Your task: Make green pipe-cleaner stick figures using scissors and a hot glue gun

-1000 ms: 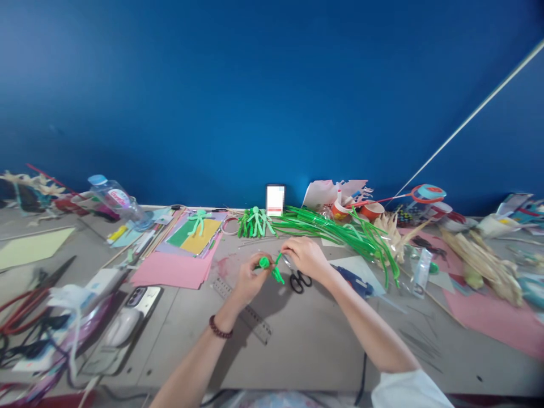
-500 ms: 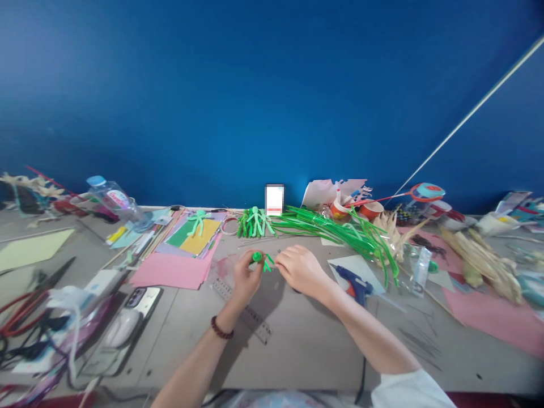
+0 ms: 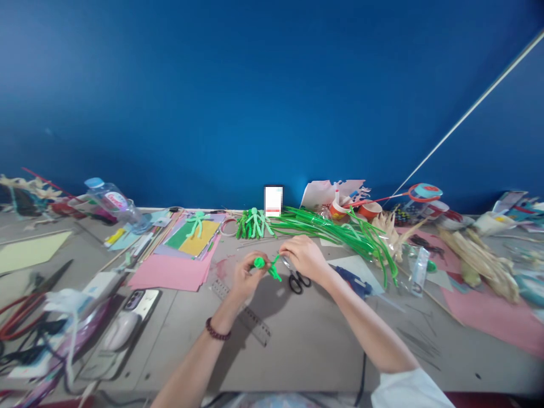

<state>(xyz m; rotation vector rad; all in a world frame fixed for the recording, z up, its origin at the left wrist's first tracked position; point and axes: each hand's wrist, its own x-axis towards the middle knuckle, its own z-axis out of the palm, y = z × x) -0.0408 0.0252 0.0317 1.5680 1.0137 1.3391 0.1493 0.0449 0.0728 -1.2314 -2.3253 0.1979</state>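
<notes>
Between my hands is a green pipe-cleaner figure (image 3: pixel 275 271) with a coiled round head and thin limbs. My left hand (image 3: pixel 248 277) pinches it just below the head. The fingertips of my right hand (image 3: pixel 302 259) are closed on the end of one of its limbs. Beneath my right hand lie black-handled scissors (image 3: pixel 296 283), their blades partly hidden. A clear ruler (image 3: pixel 255 324) rests on the table beside my left forearm. Finished-looking green figures (image 3: pixel 255 222) stand together at the back, and a lighter one (image 3: pixel 198 223) lies on coloured sheets.
A bundle of green pipe cleaners (image 3: pixel 331 226) spreads behind my right hand. A blue glue gun (image 3: pixel 353 281) lies on white paper to the right. Pink paper (image 3: pixel 170 273), a phone (image 3: pixel 142 300) and a bottle (image 3: pixel 113 198) are at left. A small screen (image 3: pixel 273 201) leans against the wall.
My right hand has risen slightly, and the scissors beneath it have come into view. The figure's limbs have turned and now show more between my hands.
</notes>
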